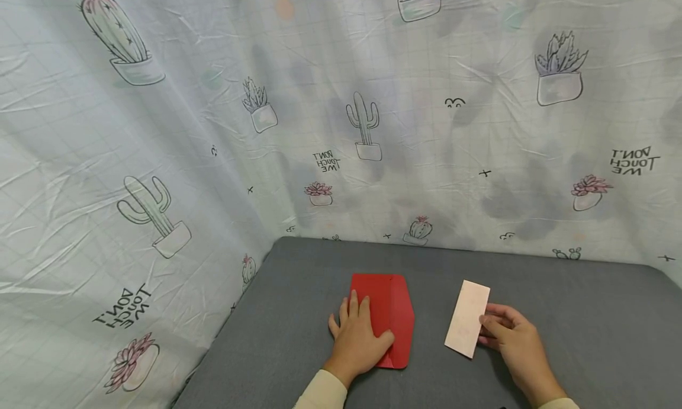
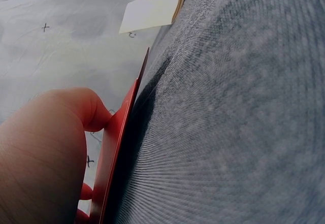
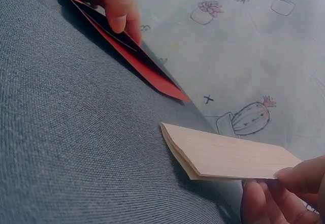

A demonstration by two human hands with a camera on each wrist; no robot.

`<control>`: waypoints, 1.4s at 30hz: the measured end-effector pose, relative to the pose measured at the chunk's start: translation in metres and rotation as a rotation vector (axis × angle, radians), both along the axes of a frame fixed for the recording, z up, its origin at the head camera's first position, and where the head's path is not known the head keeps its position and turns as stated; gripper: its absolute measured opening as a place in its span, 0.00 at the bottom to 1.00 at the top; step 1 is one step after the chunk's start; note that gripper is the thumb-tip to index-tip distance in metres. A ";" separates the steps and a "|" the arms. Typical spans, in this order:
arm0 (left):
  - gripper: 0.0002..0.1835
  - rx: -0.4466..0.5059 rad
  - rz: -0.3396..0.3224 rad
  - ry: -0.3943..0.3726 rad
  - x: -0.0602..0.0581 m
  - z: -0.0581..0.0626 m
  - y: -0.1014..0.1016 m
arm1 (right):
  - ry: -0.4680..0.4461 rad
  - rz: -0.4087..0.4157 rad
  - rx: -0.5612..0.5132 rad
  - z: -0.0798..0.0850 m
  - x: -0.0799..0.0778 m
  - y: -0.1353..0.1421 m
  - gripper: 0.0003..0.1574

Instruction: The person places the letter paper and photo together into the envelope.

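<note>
A red envelope [image 1: 402, 320] lies on the grey table, its pointed flap spread toward the right. On top of it rests my left hand [image 1: 358, 341], fingers stretched out and thumb touching near the flap fold. The right wrist view shows the envelope's mouth [image 3: 114, 33] gaping a little beside that thumb. My right hand [image 1: 517, 344] pinches the right edge of a folded piece of pale paper [image 1: 467, 319] between thumb and fingers. Its layers [image 3: 180, 153] show at the end in the right wrist view, held just above the table and apart from the envelope.
The grey cloth-covered table [image 1: 256, 350] extends around both hands. White curtains [image 1: 453, 131] printed with cactus drawings hang behind it and along its left side.
</note>
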State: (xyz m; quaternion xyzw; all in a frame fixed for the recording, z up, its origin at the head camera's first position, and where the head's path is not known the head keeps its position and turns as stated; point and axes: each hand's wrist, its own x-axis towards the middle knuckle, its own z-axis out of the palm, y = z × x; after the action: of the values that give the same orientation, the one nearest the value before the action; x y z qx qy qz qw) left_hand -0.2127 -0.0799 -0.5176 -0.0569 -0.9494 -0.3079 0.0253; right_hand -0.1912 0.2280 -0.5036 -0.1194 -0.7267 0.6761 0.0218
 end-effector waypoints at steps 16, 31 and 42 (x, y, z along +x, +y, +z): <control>0.47 0.000 0.001 -0.010 0.002 0.000 0.002 | 0.015 0.016 -0.027 -0.001 0.002 -0.006 0.29; 0.48 0.005 0.000 -0.012 0.001 0.000 0.002 | 0.010 0.062 -0.066 -0.003 0.003 -0.019 0.29; 0.49 0.001 -0.009 0.006 0.003 0.003 0.001 | 0.022 0.077 -0.074 -0.002 0.006 -0.030 0.28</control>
State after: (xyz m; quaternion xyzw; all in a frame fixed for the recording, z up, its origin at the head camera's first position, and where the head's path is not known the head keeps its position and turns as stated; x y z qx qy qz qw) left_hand -0.2095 -0.0793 -0.5143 -0.0622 -0.9489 -0.3082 0.0267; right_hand -0.1848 0.1977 -0.5060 -0.0844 -0.7051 0.7041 -0.0007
